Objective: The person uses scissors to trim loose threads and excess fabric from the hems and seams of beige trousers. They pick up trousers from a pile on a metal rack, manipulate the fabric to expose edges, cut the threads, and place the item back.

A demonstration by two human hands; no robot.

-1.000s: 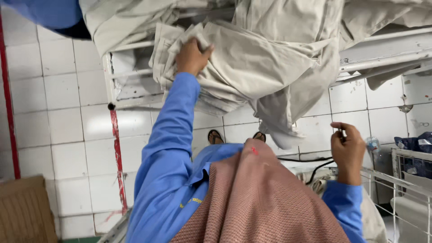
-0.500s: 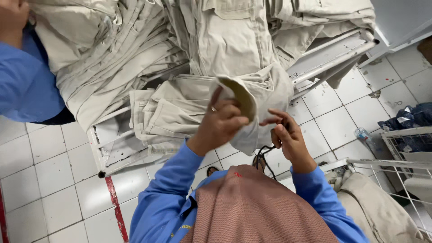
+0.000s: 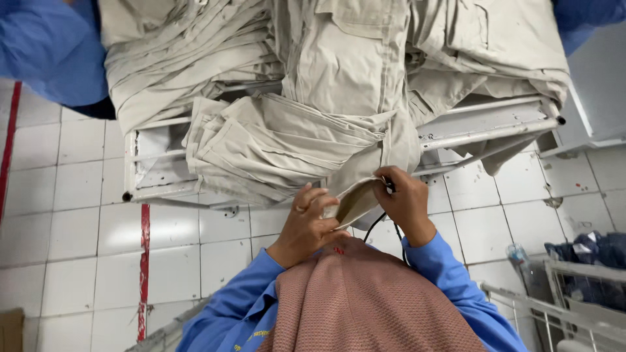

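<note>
A person in blue sleeves looks down at both hands, which meet just above a pinkish-brown woven cloth point(image 3: 365, 306) covering the person's front. The left hand point(image 3: 310, 218) is curled, thumb and fingers pinching the near edge of a beige fabric piece point(image 3: 355, 199) (a small flap, pale inside). The right hand point(image 3: 401, 199) is closed around the flap's far edge and also appears to hold a thin black cord point(image 3: 378, 225), which hangs down between the wrists.

The flap is the lowest corner of a heap of beige garments point(image 3: 339, 85) piled on a white metal cart point(image 3: 482, 130). The heap spills over the cart's near rail, and one folded bundle point(image 3: 261, 146) hangs past the edge, just above the left hand. The cart's rail ends show at left and right, with little room between rail and hands.

Below lies a white tiled floor point(image 3: 72, 195) with a red painted line point(image 3: 143, 261) at left; that side is open. At right the space is tighter: a white wire rack point(image 3: 561, 306) holding dark blue cloth point(image 3: 587, 251) stands near the right elbow. Another person's blue sleeve point(image 3: 45, 52) fills the upper left corner.
</note>
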